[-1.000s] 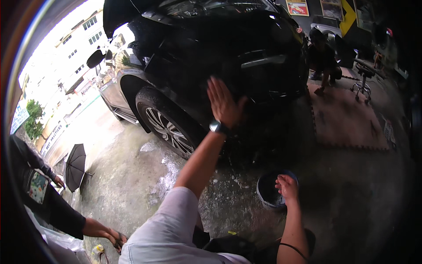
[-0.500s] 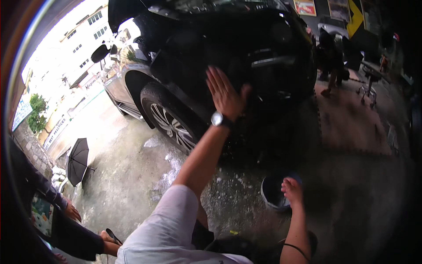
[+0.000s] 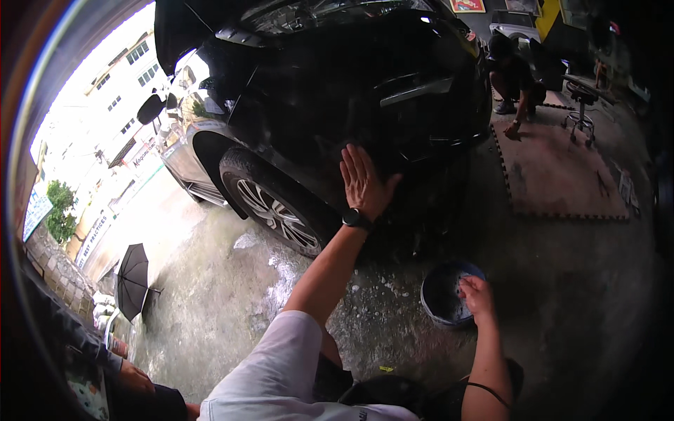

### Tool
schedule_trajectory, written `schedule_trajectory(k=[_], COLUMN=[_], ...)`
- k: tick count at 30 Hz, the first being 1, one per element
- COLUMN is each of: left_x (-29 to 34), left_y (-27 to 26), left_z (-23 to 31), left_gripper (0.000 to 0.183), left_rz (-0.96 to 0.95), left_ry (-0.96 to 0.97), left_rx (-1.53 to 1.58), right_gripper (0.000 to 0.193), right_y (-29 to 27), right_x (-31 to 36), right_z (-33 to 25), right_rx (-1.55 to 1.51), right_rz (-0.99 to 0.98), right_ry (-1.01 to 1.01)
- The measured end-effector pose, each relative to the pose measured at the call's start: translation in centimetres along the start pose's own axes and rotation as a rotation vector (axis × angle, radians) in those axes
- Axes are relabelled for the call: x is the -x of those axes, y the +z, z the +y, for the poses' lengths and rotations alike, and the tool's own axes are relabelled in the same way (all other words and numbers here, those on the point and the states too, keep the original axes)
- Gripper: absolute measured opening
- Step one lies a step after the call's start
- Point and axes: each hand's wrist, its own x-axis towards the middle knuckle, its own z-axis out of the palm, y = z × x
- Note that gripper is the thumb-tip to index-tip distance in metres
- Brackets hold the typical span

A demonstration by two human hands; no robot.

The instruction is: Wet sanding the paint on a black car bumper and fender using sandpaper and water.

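My left hand [image 3: 366, 184] lies with its fingers stretched out flat against the lower black bumper [image 3: 302, 133] of a parked car. A round dark watch [image 3: 356, 218] is on that wrist. At the right, my right hand [image 3: 477, 298] is over the near right rim of a dark round bucket [image 3: 439, 298], fingers curled in. Whatever those fingers hold, if anything, is hidden. Pale, foamy-looking liquid shows inside the bucket. Beside the bumper is the car's front wheel [image 3: 274, 207], with a silver spoked rim.
A black umbrella [image 3: 132, 281] stands on the wet concrete floor at left. One person's hand [image 3: 135, 377] is at lower left. Another person [image 3: 518, 81] crouches beside a foam mat [image 3: 562, 172] at far right, near a wheeled stool [image 3: 581, 112].
My left hand has slid lower relative to the bumper. My right hand has moved slightly right and its fingers look more curled. The view has shifted, and the crouching person shows more clearly.
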Motion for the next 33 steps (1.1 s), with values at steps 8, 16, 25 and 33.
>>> schedule_trajectory(k=[8, 16, 25, 33], left_x=[-14.0, 0.7, -10.2, 1.4], left_y=[-5.7, 1.0, -3.8, 3.0], left_z=[-3.9, -1.5, -0.9, -1.5], left_gripper=[0.104, 0.103, 0.101, 0.102], left_rz=[0.406, 0.077, 0.342, -0.005], left_ry=[0.027, 0.143, 0.219, 0.221], left_rx=[-0.07, -0.067, -0.111, -0.157], right_gripper=[0.038, 0.042, 0.039, 0.038], right_y=[1.4, 0.9, 3.1, 2.5], right_x=[1.1, -0.7, 1.1, -1.5], right_z=[-1.3, 1.5, -2.1, 1.6], right_rx=[0.185, 0.276, 0.347, 0.339], right_rz=[-0.022, 0.028, -0.038, -0.036], right_ry=[-0.159, -0.096, -0.143, -0.096])
